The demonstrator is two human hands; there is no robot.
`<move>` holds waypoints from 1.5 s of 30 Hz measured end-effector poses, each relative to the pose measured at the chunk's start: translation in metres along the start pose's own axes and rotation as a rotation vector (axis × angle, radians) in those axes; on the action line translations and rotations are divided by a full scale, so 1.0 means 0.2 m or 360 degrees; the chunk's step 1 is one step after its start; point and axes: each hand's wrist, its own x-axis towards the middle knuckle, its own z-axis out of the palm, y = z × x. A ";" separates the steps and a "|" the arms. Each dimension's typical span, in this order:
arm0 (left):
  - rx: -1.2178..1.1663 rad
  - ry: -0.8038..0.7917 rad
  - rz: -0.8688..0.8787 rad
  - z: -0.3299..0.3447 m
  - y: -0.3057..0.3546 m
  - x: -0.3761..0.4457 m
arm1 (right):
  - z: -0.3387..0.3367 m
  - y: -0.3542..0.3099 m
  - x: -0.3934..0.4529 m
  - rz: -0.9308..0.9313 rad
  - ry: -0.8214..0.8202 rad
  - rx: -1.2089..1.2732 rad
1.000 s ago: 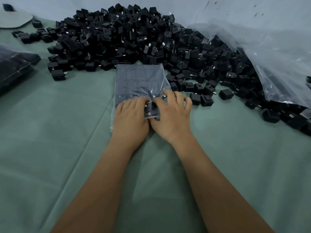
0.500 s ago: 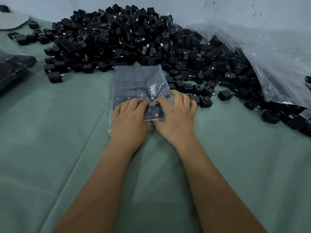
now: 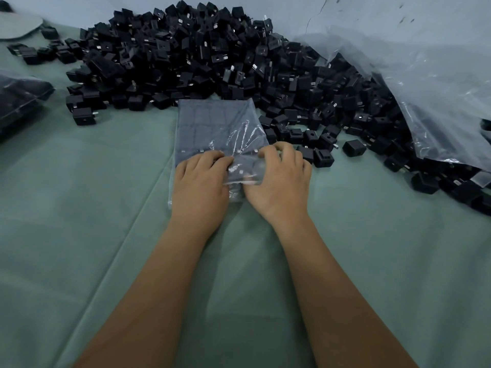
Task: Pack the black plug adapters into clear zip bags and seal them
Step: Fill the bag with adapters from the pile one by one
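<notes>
A clear zip bag (image 3: 218, 123) packed with rows of black plug adapters lies flat on the green cloth in front of me. My left hand (image 3: 199, 187) rests on its near left part, fingers curled onto the plastic. My right hand (image 3: 281, 181) grips the crumpled near end of the bag, its fingers curled round the plastic. A big heap of loose black adapters (image 3: 202, 57) spreads behind and to the right of the bag.
A large clear plastic sack (image 3: 425, 102) spills adapters at the right. A filled bag (image 3: 18, 96) lies at the left edge. A grey disc (image 3: 16, 25) sits at the far left corner. Green cloth (image 3: 79, 235) covers the table.
My right hand has shifted slightly right along the bag's near end, bunching the plastic. My left hand has stayed pressed on the bag.
</notes>
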 end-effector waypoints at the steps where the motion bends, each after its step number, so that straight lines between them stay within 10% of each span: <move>1: -0.0011 0.0000 -0.0009 0.00 0.00 0.00 | 0.00 0.00 0.00 -0.0005 -0.0021 0.0047; 32: 0.0074 -0.0091 0.0241 -0.01 0.02 -0.02 | -0.09 0.10 -0.12 -0.0150 -0.0603 0.0359; 37: 0.0028 -0.0235 0.0253 0.01 0.00 -0.02 | -0.14 0.12 -0.10 0.0325 -0.0221 0.1204; 40: -0.0005 -0.0230 0.0236 0.01 0.00 -0.02 | -0.15 0.18 -0.07 0.0501 -0.0009 0.0917; 45: -0.0045 -0.0229 0.0232 0.01 0.00 -0.02 | -0.13 0.21 -0.04 0.0608 -0.0410 0.0397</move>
